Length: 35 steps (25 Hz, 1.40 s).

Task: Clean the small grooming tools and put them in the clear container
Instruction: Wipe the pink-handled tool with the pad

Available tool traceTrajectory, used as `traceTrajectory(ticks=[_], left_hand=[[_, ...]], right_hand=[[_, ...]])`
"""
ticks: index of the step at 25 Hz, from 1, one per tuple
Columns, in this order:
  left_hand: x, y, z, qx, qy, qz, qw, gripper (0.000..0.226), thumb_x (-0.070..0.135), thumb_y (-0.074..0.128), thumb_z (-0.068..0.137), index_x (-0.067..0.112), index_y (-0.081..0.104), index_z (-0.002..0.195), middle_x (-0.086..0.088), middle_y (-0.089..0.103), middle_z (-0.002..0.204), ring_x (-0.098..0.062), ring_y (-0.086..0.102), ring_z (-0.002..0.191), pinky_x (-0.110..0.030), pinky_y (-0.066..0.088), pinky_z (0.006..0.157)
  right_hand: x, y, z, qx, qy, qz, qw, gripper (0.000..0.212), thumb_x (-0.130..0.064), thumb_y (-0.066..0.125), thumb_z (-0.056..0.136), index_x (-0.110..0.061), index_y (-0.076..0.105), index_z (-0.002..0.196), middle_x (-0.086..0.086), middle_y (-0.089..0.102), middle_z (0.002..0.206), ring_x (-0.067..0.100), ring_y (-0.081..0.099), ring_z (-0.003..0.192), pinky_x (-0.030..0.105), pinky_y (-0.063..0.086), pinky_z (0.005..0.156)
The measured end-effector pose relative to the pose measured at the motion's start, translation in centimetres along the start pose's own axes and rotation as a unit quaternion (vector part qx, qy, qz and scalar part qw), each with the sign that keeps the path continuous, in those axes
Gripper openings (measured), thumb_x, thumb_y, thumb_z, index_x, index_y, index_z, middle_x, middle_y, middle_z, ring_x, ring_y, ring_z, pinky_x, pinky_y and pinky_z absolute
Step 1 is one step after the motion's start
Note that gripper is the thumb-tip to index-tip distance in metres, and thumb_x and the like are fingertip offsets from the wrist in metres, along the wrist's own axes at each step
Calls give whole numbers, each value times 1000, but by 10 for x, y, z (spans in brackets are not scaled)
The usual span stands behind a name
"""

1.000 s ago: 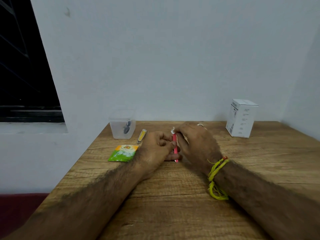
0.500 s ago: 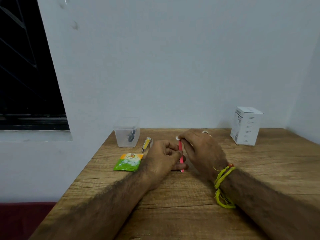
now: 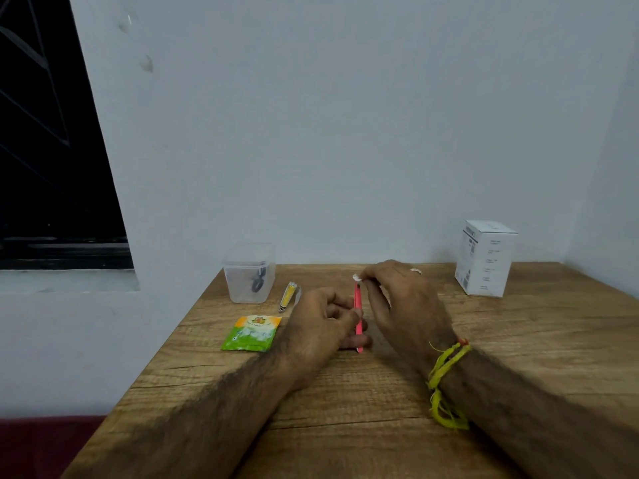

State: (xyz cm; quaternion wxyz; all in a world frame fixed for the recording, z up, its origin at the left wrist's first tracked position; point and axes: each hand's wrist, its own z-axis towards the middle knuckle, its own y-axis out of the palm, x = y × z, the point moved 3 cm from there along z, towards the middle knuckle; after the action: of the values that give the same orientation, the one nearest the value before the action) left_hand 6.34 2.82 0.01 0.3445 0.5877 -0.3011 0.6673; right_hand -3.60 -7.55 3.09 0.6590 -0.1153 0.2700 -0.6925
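On the wooden surface (image 3: pixel 380 409), a green and orange sachet (image 3: pixel 251 333) and a yellow nail clipper (image 3: pixel 287 296) are seen just left of the left hand (image 3: pixel 321 323); the clear plastic container (image 3: pixel 249 273) stands beyond them. A white cardboard box (image 3: pixel 485 258) stands well right of the right hand (image 3: pixel 403 299). The slim pink tweezers (image 3: pixel 358 314) are held upright by the curled left fingers, lower end on the surface. A small white wipe (image 3: pixel 356 277) is pinched by the right hand above their tip.

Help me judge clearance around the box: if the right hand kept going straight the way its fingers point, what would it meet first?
The right hand points left, pinching a white wipe. Likely first: the pink tweezers tip just below; depth unclear.
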Motion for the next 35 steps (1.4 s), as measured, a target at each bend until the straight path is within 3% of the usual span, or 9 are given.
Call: traceTrajectory(ticks=[4,11,17,22,29,35], left_hand=[[-3,0,3,4,4,-1,1000,12,1,64,95,-6,62,105,-30,71,96,-30,75,74,-33,63,68],[-3,-2,4,4,1,0,1000,6,3,64,96,0,64,102,-20,74,89,-28,76,74,-33,63,69],[-1,-2,3,12,-5,-8,1000,11,1,63,96,-4,63,106,-24,73,94,-28,76,76,-30,62,67],[0,-3,1,13,-1,-26,1000,9,1,64,95,-4,63,102,-20,72,85,-30,75,74,-30,63,66],[5,-6,-1,16,8,-71,997,17,2,67,93,-5,62,107,-25,72,91,-29,75,69,-30,61,57],[9,-6,-4,25,29,-83,996,20,-3,65,92,-7,60,111,-26,73,92,-32,75,72,-32,63,60]], right_hand=[[-2,11,-4,-55,5,-26,998,17,-18,52,89,-19,68,95,-2,69,92,24,64,84,43,52,77],[-1,7,-3,-49,5,11,999,18,-18,55,86,-16,71,95,-3,72,93,19,66,88,36,52,81],[0,6,-3,-47,2,23,999,17,-18,58,86,-17,73,94,-4,74,91,16,67,87,30,48,81],[-6,1,-5,-49,-13,46,998,16,-22,59,90,-16,74,91,-4,73,84,14,66,79,34,51,75],[-3,0,-4,-24,0,99,995,16,-10,68,86,-16,76,97,-9,73,88,3,65,83,27,54,77],[-3,-1,-3,-36,2,110,993,19,-11,65,88,-18,77,101,-9,74,93,6,67,88,35,56,79]])
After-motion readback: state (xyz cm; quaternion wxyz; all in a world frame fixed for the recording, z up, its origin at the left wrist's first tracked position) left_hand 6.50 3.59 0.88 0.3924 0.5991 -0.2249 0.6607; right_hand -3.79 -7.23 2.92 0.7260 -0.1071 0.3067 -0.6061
